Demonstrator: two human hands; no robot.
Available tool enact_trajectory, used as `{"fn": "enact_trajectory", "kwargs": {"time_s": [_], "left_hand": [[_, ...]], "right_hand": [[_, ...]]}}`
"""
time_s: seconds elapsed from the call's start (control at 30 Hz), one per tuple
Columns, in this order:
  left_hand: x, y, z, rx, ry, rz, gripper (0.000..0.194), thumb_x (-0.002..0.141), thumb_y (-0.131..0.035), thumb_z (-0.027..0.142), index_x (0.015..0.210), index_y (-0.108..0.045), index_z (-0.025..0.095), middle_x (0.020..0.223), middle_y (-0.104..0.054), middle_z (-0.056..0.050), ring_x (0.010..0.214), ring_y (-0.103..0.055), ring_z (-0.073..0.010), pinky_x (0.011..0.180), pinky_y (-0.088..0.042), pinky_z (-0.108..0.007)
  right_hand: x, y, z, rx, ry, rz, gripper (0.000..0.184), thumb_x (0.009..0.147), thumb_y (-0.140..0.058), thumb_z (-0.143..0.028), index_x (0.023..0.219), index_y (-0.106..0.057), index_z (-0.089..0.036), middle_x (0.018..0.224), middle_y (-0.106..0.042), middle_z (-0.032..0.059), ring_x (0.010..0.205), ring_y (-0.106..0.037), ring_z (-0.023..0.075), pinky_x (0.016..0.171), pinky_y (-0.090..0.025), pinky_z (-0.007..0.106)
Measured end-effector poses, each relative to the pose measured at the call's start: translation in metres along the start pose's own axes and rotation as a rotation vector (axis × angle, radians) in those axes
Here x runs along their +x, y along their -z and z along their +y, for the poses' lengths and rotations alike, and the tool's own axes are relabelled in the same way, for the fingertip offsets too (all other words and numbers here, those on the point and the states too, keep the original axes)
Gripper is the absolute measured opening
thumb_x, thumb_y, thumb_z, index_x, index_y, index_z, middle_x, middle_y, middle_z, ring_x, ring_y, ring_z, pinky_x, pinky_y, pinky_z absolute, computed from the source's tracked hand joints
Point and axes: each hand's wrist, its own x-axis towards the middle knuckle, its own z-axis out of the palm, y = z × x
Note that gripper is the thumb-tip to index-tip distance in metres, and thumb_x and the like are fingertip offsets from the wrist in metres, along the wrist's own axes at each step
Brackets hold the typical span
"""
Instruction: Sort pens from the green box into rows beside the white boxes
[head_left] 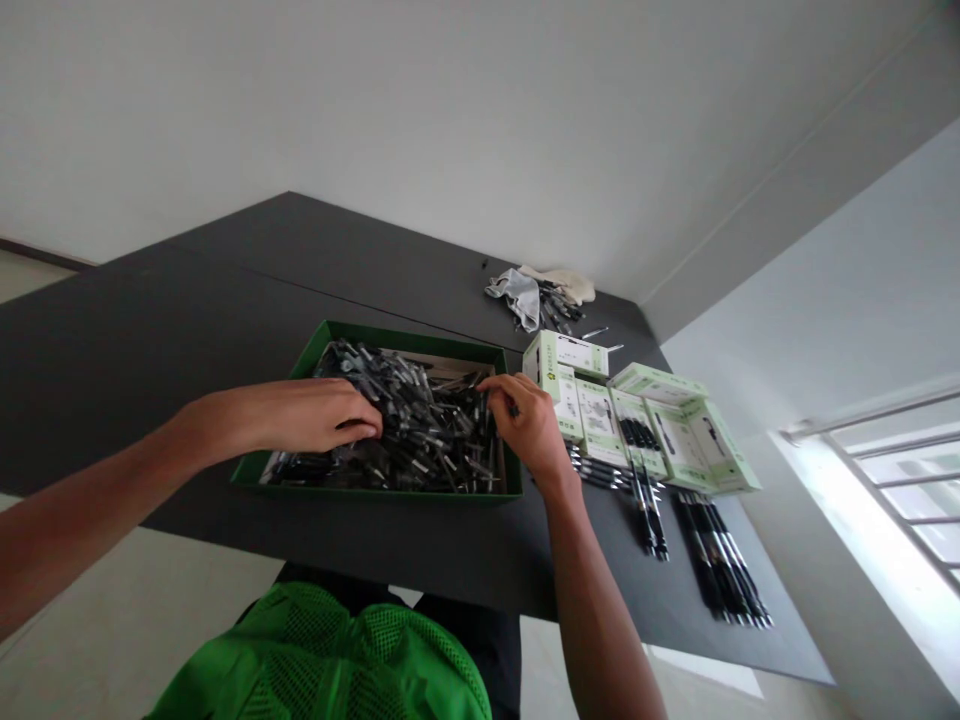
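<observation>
A green box (375, 494) full of loose black and clear pens (420, 410) sits on the dark table in front of me. My left hand (330, 412) is over the left half of the pile, its fingers closed and pointing down; whatever they hold is hidden. At the box's right wall, my right hand (527, 415) has its thumb and fingers closed in a pinch. A dark piece, which looks like the end of a pen, shows between those fingers.
White and green cartons (600, 415) stand right of the box, one holding several pens. Black pens (724, 560) lie in rows by the table's right front edge. Grey and cream cloths (521, 297) lie near more pens at the back, close to the wall.
</observation>
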Motion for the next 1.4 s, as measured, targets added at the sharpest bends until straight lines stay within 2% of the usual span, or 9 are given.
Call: {"fn": "enact_trajectory", "kwargs": {"time_s": [0.13, 0.27, 0.37, 0.5, 0.67, 0.8, 0.97, 1.13, 1.4], "left_hand": [[0.018, 0.003, -0.002, -0.03, -0.058, -0.024, 0.034, 0.108, -0.054, 0.027, 0.134, -0.077, 0.027, 0.129, -0.08, -0.007, 0.119, -0.074, -0.0221, 0.102, -0.053, -0.029], [0.023, 0.008, -0.001, -0.017, -0.149, 0.051, 0.035, 0.11, -0.05, 0.027, 0.134, -0.077, 0.025, 0.135, -0.077, -0.009, 0.126, -0.07, -0.0212, 0.111, -0.05, -0.03], [0.014, 0.015, -0.001, -0.022, -0.103, 0.104, 0.036, 0.111, -0.047, 0.03, 0.129, -0.078, 0.027, 0.135, -0.077, -0.006, 0.126, -0.07, -0.0214, 0.114, -0.049, -0.032], [-0.013, 0.022, -0.003, -0.03, 0.044, 0.137, 0.038, 0.11, -0.047, 0.039, 0.126, -0.08, 0.027, 0.13, -0.08, -0.006, 0.12, -0.073, -0.0253, 0.109, -0.053, -0.037], [-0.041, 0.005, -0.001, -0.005, 0.122, 0.039, 0.03, 0.11, -0.052, 0.034, 0.115, -0.08, 0.027, 0.116, -0.083, -0.004, 0.101, -0.078, -0.0243, 0.087, -0.056, -0.032], [-0.037, -0.007, 0.012, -0.031, 0.084, -0.111, 0.015, 0.102, -0.064, 0.024, 0.102, -0.079, 0.027, 0.099, -0.083, -0.001, 0.087, -0.078, -0.0217, 0.072, -0.05, -0.029], [-0.015, -0.01, 0.028, 0.003, 0.093, -0.155, 0.009, 0.09, -0.081, 0.016, 0.086, -0.079, 0.024, 0.084, -0.082, -0.001, 0.083, -0.079, -0.0217, 0.069, -0.045, -0.029], [-0.006, -0.019, 0.023, 0.107, 0.057, -0.103, 0.008, 0.089, -0.084, 0.018, 0.084, -0.078, 0.021, 0.082, -0.08, -0.003, 0.08, -0.076, -0.0224, 0.066, -0.042, -0.03], [-0.01, -0.036, 0.002, 0.21, 0.021, 0.082, 0.018, 0.105, -0.061, 0.021, 0.105, -0.079, 0.023, 0.102, -0.079, -0.006, 0.095, -0.074, -0.0228, 0.071, -0.048, -0.031]], "right_hand": [[0.0, 0.0, 0.0, -0.017, -0.012, -0.004, 0.028, 0.098, -0.051, -0.011, 0.099, -0.076, -0.023, 0.086, -0.075, 0.0043, 0.079, -0.066, 0.0207, 0.077, -0.053, 0.033], [0.0, 0.0, 0.0, -0.017, 0.0, 0.001, 0.028, 0.098, -0.05, -0.011, 0.099, -0.076, -0.023, 0.086, -0.075, 0.0042, 0.079, -0.065, 0.0206, 0.078, -0.053, 0.033], [0.0, 0.001, 0.0, -0.012, 0.005, 0.005, 0.029, 0.098, -0.05, -0.01, 0.1, -0.076, -0.022, 0.087, -0.075, 0.0045, 0.079, -0.065, 0.0202, 0.077, -0.052, 0.033], [0.0, 0.0, 0.0, -0.009, 0.0, 0.003, 0.029, 0.098, -0.051, -0.01, 0.101, -0.077, -0.022, 0.088, -0.075, 0.0045, 0.079, -0.065, 0.02, 0.077, -0.052, 0.032], [-0.001, 0.0, -0.001, -0.016, -0.001, -0.003, 0.029, 0.098, -0.051, -0.01, 0.1, -0.076, -0.023, 0.088, -0.075, 0.0048, 0.08, -0.065, 0.0208, 0.077, -0.052, 0.033], [-0.001, 0.0, -0.001, -0.011, 0.004, -0.004, 0.028, 0.099, -0.051, -0.011, 0.099, -0.076, -0.023, 0.087, -0.075, 0.0048, 0.079, -0.066, 0.0211, 0.077, -0.053, 0.033], [0.0, 0.0, 0.0, -0.009, -0.004, -0.002, 0.029, 0.098, -0.051, -0.011, 0.099, -0.076, -0.023, 0.086, -0.075, 0.0042, 0.079, -0.066, 0.0209, 0.077, -0.053, 0.033], [0.0, 0.001, 0.0, -0.015, -0.01, 0.0, 0.029, 0.098, -0.051, -0.011, 0.099, -0.076, -0.024, 0.086, -0.074, 0.0041, 0.079, -0.066, 0.0211, 0.077, -0.053, 0.033], [-0.001, 0.0, 0.0, -0.02, -0.002, -0.002, 0.028, 0.098, -0.051, -0.01, 0.099, -0.076, -0.023, 0.087, -0.075, 0.0046, 0.08, -0.065, 0.021, 0.077, -0.052, 0.033]]}}
